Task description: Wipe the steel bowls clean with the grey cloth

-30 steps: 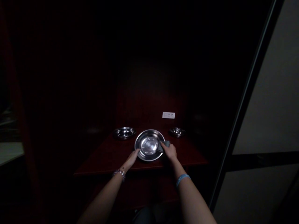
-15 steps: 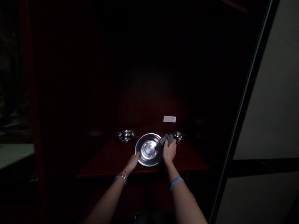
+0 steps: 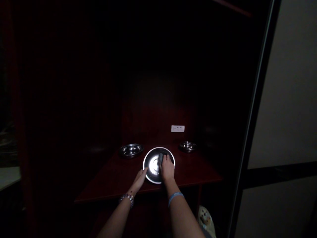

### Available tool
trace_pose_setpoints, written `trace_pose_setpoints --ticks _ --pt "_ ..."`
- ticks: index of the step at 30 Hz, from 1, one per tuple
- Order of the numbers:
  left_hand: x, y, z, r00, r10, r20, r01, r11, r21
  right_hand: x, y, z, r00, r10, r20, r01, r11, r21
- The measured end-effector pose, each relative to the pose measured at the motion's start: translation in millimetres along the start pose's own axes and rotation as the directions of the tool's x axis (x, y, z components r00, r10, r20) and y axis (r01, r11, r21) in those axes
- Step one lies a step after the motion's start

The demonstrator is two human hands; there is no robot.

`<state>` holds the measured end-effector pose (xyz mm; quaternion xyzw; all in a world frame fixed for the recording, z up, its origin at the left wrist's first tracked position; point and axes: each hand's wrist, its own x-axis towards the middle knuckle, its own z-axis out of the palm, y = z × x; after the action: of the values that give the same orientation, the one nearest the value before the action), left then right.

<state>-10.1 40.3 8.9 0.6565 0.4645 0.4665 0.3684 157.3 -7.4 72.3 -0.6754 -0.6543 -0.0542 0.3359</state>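
Observation:
A round shiny metal bowl (image 3: pixel 153 154) is tilted toward me above the front of a dark red shelf (image 3: pixel 111 180). My left hand (image 3: pixel 140 178) grips its lower left rim, thumb on the inner side. Inside the bowl, my right hand (image 3: pixel 167 168) is closed around a grey cloth (image 3: pixel 160 159), which is pressed to the inner surface right of the middle. Most of the cloth is hidden behind the fingers. The bowl's right side is partly covered by my right hand.
On the shelf stand a metal bowl (image 3: pixel 131 150) at the left and a smaller metal bowl (image 3: pixel 187 146) at the right. A white socket (image 3: pixel 177 128) is on the back wall. A pale clog with holes (image 3: pixel 206 218) shows below right. A grey panel (image 3: pixel 284 99) borders the right.
My right hand has moved the cloth from the bowl's upper right rim down and left into its inside. The clog has come into view as the camera shifted.

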Motion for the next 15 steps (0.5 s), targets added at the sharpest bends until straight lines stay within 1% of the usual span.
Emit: trace_pose_setpoints --ticks 1,3,6,9,12,15 --pt "-2.3 3.7 -0.3 1.000 -0.013 0.002 0.013 1.000 -0.027 -0.5 -3.9 3.8 1.000 -0.007 0.020 0.006 1.000 0.006" --pt "-6.9 12.0 -0.8 1.000 -0.012 0.025 0.014 0.996 -0.083 -2.0 -12.0 10.3 0.997 -0.064 0.044 0.062 0.998 0.031" --pt "-11.4 22.5 -0.9 1.000 -0.006 0.008 0.007 0.993 -0.120 -3.2 -20.0 15.6 0.992 -0.127 0.017 0.126 0.991 0.040" --pt "-13.5 28.0 -1.3 1.000 -0.021 0.019 0.023 0.991 -0.129 -3.1 -18.9 14.1 0.991 -0.134 -0.019 0.135 0.991 0.026" --pt "-14.9 29.3 -2.0 0.999 -0.037 0.029 0.040 0.991 -0.127 -3.3 -13.1 9.3 0.989 -0.148 -0.022 0.148 0.989 -0.001" --pt "-15.3 28.7 -2.3 0.999 -0.030 0.027 0.033 0.991 -0.129 -3.9 -9.4 6.5 0.987 -0.159 -0.014 0.159 0.987 0.004"
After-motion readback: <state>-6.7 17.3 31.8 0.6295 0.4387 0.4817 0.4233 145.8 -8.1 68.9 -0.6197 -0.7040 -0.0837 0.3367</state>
